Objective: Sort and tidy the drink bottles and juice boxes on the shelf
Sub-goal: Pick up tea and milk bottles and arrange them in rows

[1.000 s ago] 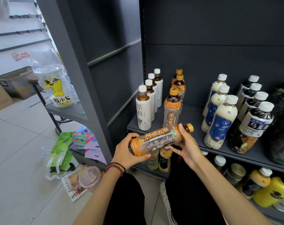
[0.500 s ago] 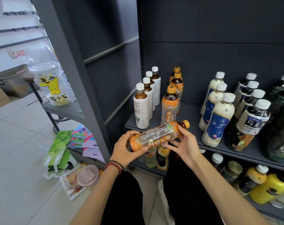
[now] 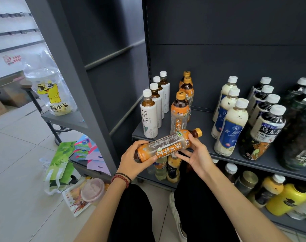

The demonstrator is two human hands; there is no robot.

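Hands meeting just in front of a dark grey shelf (image 3: 202, 120), holding an orange tea bottle (image 3: 168, 145) on its side, cap tilted up toward the right, just off the shelf's front edge. Left hand (image 3: 131, 161) wrapped around the bottle's base, red bead bracelet (image 3: 121, 179) on the wrist. Right hand (image 3: 195, 154) gripping near the neck, fingers under the body, thumb on top. Open shelf room directly behind the held bottle, between a row of three upright orange bottles (image 3: 180, 112) of the same tea and a row of three milk tea bottles (image 3: 230, 126) with blue labels and white caps. Left of the orange row, against the shelf's left wall, a row of four white bottles (image 3: 148, 117) filled with brown tea, the nearest bearing large Chinese characters. Further right, dark oolong bottles (image 3: 264, 128), the front label reading "SUNTORY". At the right edge, very dark bottles (image 3: 300, 130), labels unclear. Lower shelf crowded with yellow bottles (image 3: 286, 198) and metal-lidded tins (image 3: 247, 180). On the floor to the left, a green bag (image 3: 59, 163) printed "ORIGINAL TEA", leaflets, and a lidded cup (image 3: 92, 189). Higher left, a clear bag (image 3: 50, 88) with a yellow cartoon holding a cup, on a grey ledge.
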